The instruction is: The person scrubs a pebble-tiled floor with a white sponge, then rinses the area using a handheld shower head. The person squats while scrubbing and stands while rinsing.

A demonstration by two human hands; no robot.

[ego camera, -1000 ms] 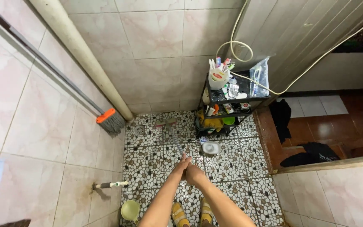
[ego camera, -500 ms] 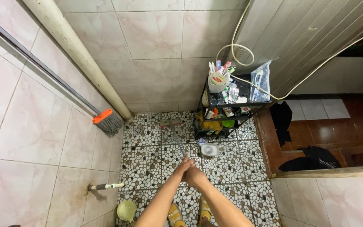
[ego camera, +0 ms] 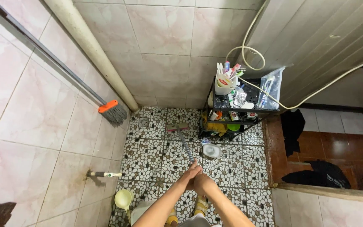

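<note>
Hands together at near-centre, both wrapped round the top of a long-handled floor brush (ego camera: 180, 135). Left hand (ego camera: 191, 174) closed on the handle just above right hand (ego camera: 201, 183), also closed on it; the two touch. Handle runs away from the person, tilted, to the brush head, which rests on the pebble-mosaic floor (ego camera: 148, 159) at the far end, near the back wall.

Floor drain (ego camera: 143, 122) sits just left of the brush head, apart from it, close to the far-left corner. Open floor: a strip left of the handle, from drain back to the near edge, w/ nothing lying on it.

Right side tighter. Black shelf rack (ego camera: 237, 110) stands in the far-right corner, packed w/ bottles, tubes and a white cup of toothbrushes (ego camera: 224, 82). White round container (ego camera: 211, 150) on the floor just right of the handle, near the rack foot.

Left wall: orange-headed broom (ego camera: 113, 111) leans against the tiles, bristles close to the floor's far-left edge. Wall tap (ego camera: 103, 174) juts out lower down. Pale green scoop (ego camera: 123, 199) at near-left floor edge.

Right edge: raised sill (ego camera: 269, 155), then brown floor w/ dark clothes (ego camera: 321, 173).
</note>
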